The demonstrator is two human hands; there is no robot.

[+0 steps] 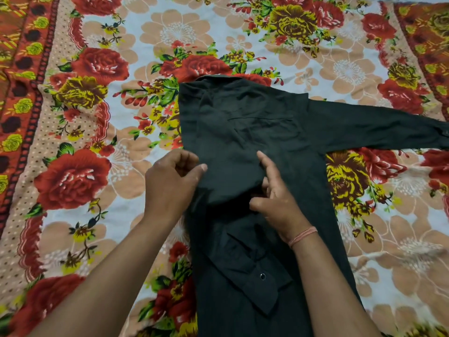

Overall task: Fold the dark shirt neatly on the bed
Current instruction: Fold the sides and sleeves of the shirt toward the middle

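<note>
Single head-worn view, wide-angle.
Looks steeply down, close over flowered red-and-peach cotton bedsheet (102,132); forearms enter from bottom edge.

1. No readable text, label, brand, number or sign is found anywhere in the head view.
2. The dark shirt (255,132) is seen without any legible tag or print.
3. The bedsheet (102,147) is printed with flowers only; no lettering is carried.
</note>
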